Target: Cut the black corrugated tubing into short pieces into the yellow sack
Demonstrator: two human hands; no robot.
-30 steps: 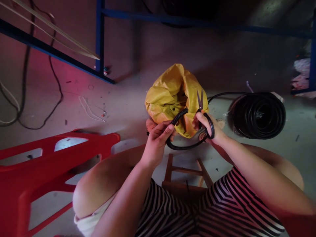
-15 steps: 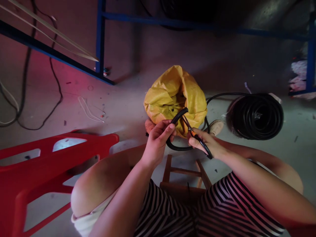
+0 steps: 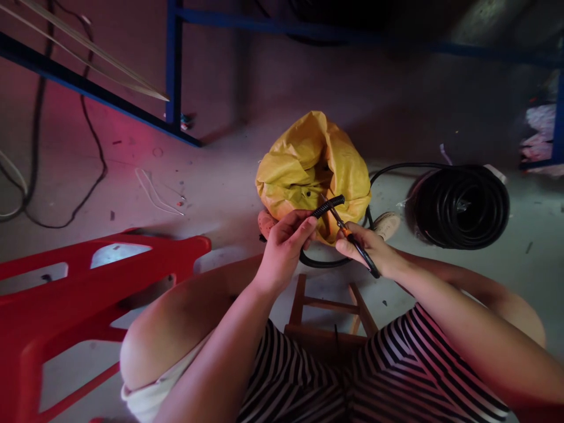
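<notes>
My left hand (image 3: 288,235) is closed round a black ribbed hose (image 3: 328,205), whose free end sticks out to the upper right. My right hand (image 3: 368,247) grips a pair of scissors (image 3: 361,255) with black handles and an orange part near the pivot. The scissor blades lie across the hose, a short way back from its end; whether they are closed on it I cannot make out. Below both hands, the hose loops round. A yellow sack (image 3: 291,158) with its mouth open stands beneath the hose end, between my feet.
To the right lies a coil of black hose (image 3: 484,205), its strand running behind the sack. A red plastic stool (image 3: 132,276) is at my left, a wooden stool (image 3: 328,305) below me. Blue metal frame bars (image 3: 173,70) cross the far side; cables (image 3: 103,158) lie at left.
The hose end has shifted right and tilted flatter. The scissor blades now cross the hose farther back from its tip. Both hands keep their hold.
</notes>
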